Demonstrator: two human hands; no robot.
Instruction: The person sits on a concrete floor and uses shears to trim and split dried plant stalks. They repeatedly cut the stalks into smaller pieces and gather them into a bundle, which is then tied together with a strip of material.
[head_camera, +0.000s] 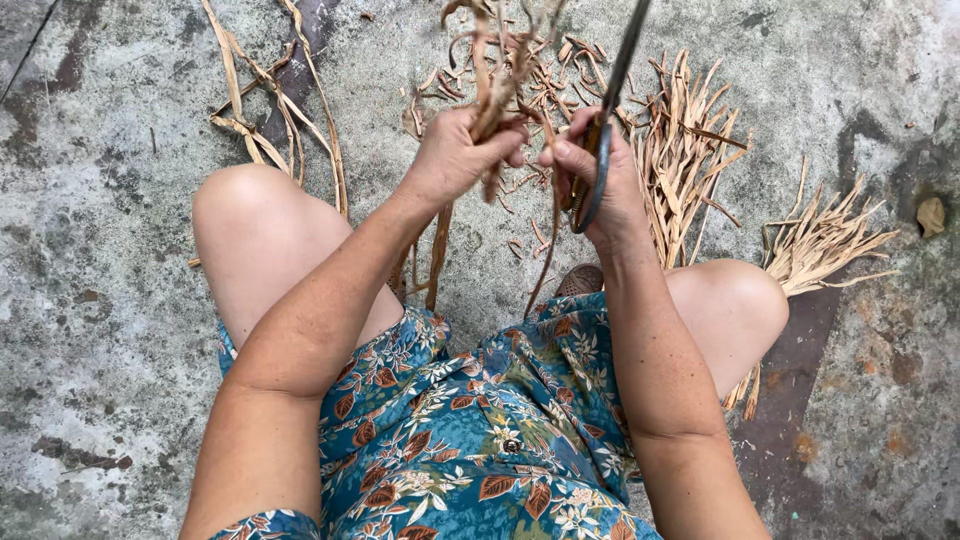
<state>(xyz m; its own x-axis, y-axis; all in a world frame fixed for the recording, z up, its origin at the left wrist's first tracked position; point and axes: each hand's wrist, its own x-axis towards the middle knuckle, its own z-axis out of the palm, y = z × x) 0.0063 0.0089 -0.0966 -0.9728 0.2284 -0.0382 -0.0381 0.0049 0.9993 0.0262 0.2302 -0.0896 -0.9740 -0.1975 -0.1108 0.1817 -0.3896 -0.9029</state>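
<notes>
Concrete floor (120, 300); dried strips (492, 95) within left fingers (500, 135)

Soft, even daylight, prob overcast; no hard shadows anywhere. Faint shade only under my knees and forearms. Light seems to come from above, slightly behind me. No glare on the concrete floor (120, 330), just dull grey patches w/ damp-looking stains. My left hand (455, 155) and right hand (600, 180) look sharp; the strands above them, near top edge, blur a bit. Wide-angle stretch at corners.
</notes>
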